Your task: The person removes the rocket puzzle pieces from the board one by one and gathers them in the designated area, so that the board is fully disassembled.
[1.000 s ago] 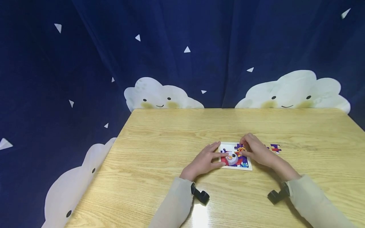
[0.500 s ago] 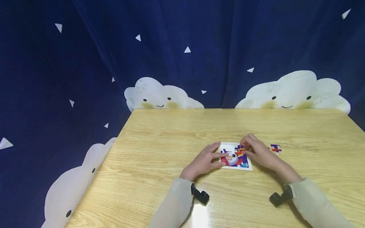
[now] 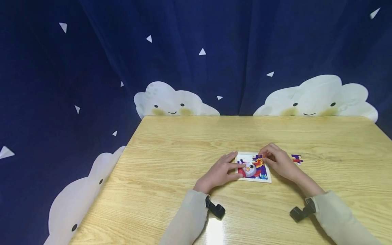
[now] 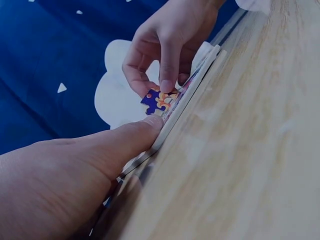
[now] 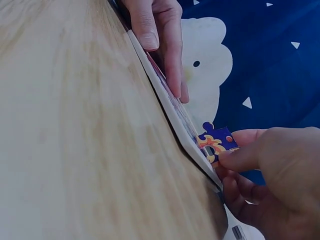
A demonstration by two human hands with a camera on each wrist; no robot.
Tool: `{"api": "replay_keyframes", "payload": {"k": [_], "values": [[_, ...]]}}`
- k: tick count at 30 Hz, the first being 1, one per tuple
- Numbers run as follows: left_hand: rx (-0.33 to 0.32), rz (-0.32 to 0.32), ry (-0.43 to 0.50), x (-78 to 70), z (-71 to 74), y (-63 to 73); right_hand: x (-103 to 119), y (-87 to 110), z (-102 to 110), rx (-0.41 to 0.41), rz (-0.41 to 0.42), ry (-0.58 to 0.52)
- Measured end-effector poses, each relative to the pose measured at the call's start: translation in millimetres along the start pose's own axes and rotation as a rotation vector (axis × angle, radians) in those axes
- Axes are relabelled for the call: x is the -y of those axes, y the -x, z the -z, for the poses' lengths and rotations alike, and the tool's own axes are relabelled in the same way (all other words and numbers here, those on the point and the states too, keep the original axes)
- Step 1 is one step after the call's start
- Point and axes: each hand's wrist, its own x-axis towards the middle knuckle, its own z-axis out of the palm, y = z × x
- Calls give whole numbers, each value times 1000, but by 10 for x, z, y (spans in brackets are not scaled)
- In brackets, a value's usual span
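Lower right, our spread left hand [image 3: 218, 173] touches the tray [image 3: 257, 180]; our right hand [image 3: 280, 164] pinches a piece [image 5: 220, 139], seemingly mid-fitting, needing alignment.

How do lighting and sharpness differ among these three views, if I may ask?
Head view: bright, with a white glare patch on the table beside the left sleeve; left wrist view: dimmer, table grain blurred, a dark shadow near the left hand; right wrist view: dim too, table grain soft, a dark shadow along the puzzle frame.
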Motion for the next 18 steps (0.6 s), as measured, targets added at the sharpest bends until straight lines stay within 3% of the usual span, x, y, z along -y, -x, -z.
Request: {"api": "replay_keyframes", "payload": {"k": [12,18], "values": [[-4,-1,-111,-128,-12,-36,7,-5,-18,-14,22,32],[45,47,-140,-271,-55,-48,14,-15,-28,-15,40,33]]}}
